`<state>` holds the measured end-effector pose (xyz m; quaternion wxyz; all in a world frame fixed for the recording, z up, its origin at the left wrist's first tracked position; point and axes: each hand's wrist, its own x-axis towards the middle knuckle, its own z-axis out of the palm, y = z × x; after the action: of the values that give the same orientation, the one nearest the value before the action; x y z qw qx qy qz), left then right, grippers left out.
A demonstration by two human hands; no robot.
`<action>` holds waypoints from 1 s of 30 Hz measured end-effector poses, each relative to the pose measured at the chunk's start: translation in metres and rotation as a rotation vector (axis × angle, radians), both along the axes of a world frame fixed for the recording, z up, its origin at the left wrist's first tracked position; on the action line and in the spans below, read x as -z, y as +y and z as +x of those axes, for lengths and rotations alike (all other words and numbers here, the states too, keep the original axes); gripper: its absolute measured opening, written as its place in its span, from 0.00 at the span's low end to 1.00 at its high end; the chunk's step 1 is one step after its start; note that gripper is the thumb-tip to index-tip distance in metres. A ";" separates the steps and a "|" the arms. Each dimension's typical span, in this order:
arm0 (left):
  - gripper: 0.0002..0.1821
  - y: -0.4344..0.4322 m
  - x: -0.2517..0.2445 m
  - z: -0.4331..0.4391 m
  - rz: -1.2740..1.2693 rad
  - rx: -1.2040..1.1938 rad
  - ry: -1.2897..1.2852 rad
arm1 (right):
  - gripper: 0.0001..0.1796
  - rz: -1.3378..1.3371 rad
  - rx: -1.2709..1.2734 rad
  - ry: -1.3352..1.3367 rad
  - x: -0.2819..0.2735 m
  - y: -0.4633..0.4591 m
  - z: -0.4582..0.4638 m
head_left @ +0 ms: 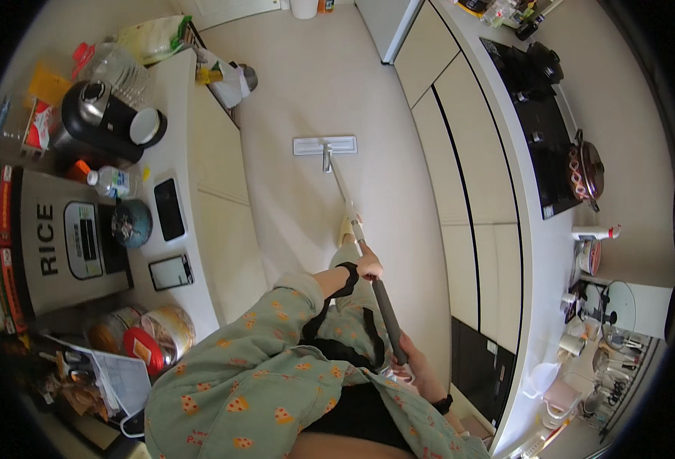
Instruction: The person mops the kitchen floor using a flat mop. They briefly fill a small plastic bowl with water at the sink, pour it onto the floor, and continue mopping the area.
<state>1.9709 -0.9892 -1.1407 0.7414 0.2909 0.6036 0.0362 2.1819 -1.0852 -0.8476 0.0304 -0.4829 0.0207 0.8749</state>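
A flat mop's white rectangular head (325,146) lies on the pale kitchen floor (291,201), ahead of my feet. Its pole (342,186) slopes back toward my body and ends in a grey grip (388,315). My left hand (369,265), with a black band at the wrist, is closed around the pole just above where the grip begins. Near the grip's upper end, beside my waist, my right hand (413,361) holds on. One foot in a pale yellow slipper (346,229) shows beside the pole.
Cream cabinets (463,172) line the right, under a counter with a black gas stove (529,132) and a lidded pot (588,169). The left counter (171,155) bears a phone (168,209), a rice dispenser (67,241) and a coffee machine (93,120). A bagged rack (228,83) protrudes beyond it.
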 end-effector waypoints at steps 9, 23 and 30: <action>0.54 0.228 -0.010 -0.074 0.121 -0.262 0.216 | 0.24 -0.096 0.062 0.128 0.062 0.234 -0.048; 0.44 0.515 0.007 -0.235 0.209 -0.440 0.363 | 0.22 0.011 -0.104 0.068 0.050 0.569 -0.213; 0.47 0.657 0.015 -0.380 0.213 -0.343 0.507 | 0.22 0.006 -0.025 0.082 0.085 0.698 -0.350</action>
<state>1.5913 -0.3321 -1.1555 0.5159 0.2606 0.8021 0.1501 1.8323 -0.3870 -0.9330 0.0201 -0.4468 0.0134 0.8943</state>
